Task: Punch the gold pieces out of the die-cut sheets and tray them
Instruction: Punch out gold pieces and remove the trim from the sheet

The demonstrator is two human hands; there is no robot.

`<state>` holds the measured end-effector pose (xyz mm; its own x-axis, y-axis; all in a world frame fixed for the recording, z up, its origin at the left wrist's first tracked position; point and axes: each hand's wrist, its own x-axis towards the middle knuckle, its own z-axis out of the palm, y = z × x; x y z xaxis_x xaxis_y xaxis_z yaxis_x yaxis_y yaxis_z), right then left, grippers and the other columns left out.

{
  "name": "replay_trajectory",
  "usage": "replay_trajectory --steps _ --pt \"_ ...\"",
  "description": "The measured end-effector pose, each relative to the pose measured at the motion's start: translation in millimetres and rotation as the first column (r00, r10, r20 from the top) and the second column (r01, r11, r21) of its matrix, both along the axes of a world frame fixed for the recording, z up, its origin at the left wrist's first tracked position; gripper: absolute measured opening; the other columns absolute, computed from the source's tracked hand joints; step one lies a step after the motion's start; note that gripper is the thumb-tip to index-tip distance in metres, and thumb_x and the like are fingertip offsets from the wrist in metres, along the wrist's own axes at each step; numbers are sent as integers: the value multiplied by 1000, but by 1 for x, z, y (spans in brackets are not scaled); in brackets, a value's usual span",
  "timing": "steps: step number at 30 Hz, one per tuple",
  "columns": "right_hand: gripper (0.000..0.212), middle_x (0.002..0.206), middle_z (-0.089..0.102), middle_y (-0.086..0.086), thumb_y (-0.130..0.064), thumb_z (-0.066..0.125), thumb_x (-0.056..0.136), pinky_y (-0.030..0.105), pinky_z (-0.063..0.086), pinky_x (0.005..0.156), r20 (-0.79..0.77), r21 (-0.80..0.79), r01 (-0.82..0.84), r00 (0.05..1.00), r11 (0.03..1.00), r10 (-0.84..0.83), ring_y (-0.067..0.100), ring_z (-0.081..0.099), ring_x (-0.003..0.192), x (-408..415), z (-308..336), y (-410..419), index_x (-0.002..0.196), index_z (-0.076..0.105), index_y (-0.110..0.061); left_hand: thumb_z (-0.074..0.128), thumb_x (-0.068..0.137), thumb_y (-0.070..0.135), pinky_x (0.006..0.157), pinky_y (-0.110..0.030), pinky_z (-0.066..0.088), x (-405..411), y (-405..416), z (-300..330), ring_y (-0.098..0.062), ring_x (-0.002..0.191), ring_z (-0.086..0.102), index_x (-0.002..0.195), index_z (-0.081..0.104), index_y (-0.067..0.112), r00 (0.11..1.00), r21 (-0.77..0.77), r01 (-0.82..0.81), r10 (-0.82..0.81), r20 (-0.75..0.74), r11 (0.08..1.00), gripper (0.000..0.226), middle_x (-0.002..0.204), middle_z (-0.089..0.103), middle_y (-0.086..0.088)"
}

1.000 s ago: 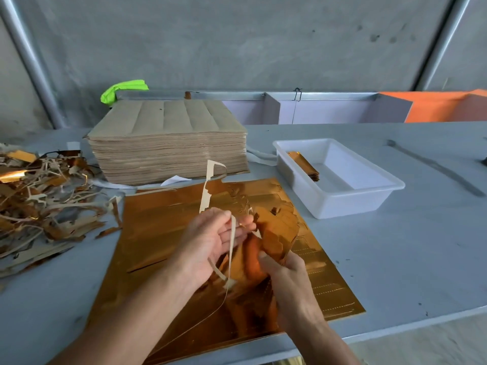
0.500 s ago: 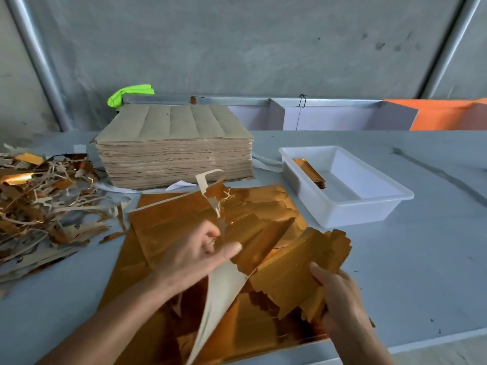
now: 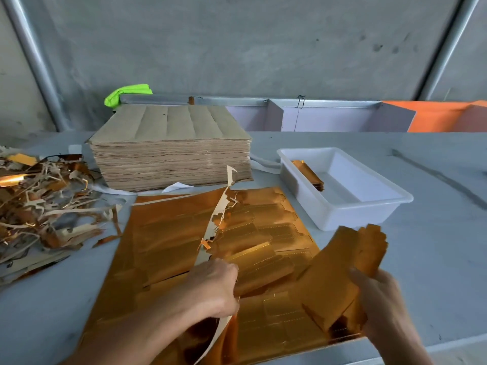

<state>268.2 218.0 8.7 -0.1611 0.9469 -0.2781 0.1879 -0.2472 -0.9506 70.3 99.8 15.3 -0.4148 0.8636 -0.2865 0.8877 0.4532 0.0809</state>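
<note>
On the grey table [image 3: 395, 259], I see glossy gold die-cut sheets [image 3: 171, 233] lying flat at the front edge.

My right hand [image 3: 379, 304] grips a thick bundle of punched gold pieces [image 3: 340, 272] with notched ends, lifted just over the sheets. My left hand [image 3: 210, 288] pinches a ragged waste strip [image 3: 218, 214], pale card underneath. Behind, a white plastic tray [image 3: 369, 206] holds a few gold pieces [image 3: 308, 175]; a tall brown stack of sheets [image 3: 171, 151] and tangled offcuts [image 3: 39, 206] sit left.

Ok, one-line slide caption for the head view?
Right hand lifts punched gold pieces toward white plastic tray; left hand holds waste strip.
</note>
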Motion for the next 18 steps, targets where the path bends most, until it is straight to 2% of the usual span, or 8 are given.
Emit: replay_trajectory --steps 2,4,6,8,10,13,16,18 --pt "6 88 64 11 -14 48 98 36 48 54 4 -17 -51 999 999 51 32 63 77 -10 -4 -7 100 53 -10 62 90 34 55 -23 39 4 4 -1 -16 76 56 103 60 14 997 -4 26 -26 -79 1000 24 88 57 1" --pt "10 88 64 9 -16 48 99 35 46 52 -5 -29 -64 998 998 64 30 63 78 -20 -8 -10 92 55 -14 59 93 34 66 -28 48 6 5 -2 -20 84 62 105 63 12 986 -14 96 -97 -135 995 26 95 63 -4" --pt "18 86 63 6 -18 47 100 33 43 53 -2 -24 -69 998 997 69 26 61 76 -27 -10 -12 83 54 -18 54 96 25 77 -32 51 5 4 -4 -24 92 63 108 63 10 970 -14 177 -177 -166 984 21 100 64 -8" --pt "19 85 62 6 -19 46 101 33 42 54 8 -12 -78 997 997 78 25 60 75 -29 -10 -12 83 54 -17 48 98 15 81 -33 49 3 2 -7 -24 96 62 111 60 11 958 12 243 -238 -157 970 18 102 63 -9" --pt "22 83 62 8 -17 46 100 33 43 53 19 11 -83 996 997 83 27 60 73 -28 -11 -11 80 55 -14 46 98 8 77 -28 49 -4 -3 -11 -20 92 62 107 60 13 957 52 274 -267 -109 960 17 96 62 -6" --pt "25 81 63 12 -13 46 99 32 44 53 33 23 -95 995 995 94 28 61 72 -23 -11 -11 77 57 -14 48 98 13 67 -16 44 -20 -11 -13 -10 83 61 98 60 17 969 113 247 -243 -50 962 13 85 56 4" --pt "25 74 63 17 -10 46 97 40 50 62 88 63 -85 993 994 79 31 60 66 -21 -17 -9 80 62 -3 52 97 22 52 -9 38 -32 -17 -9 -2 67 55 94 61 21 984 223 178 -180 -9 958 10 79 54 12" --pt "26 74 65 12 -14 44 99 45 54 69 133 128 -99 988 987 82 28 63 68 -30 -20 -11 83 63 -4 54 96 25 47 -7 38 -31 -19 -4 1 55 49 89 57 26 988 335 147 -152 -9 931 8 70 47 17"
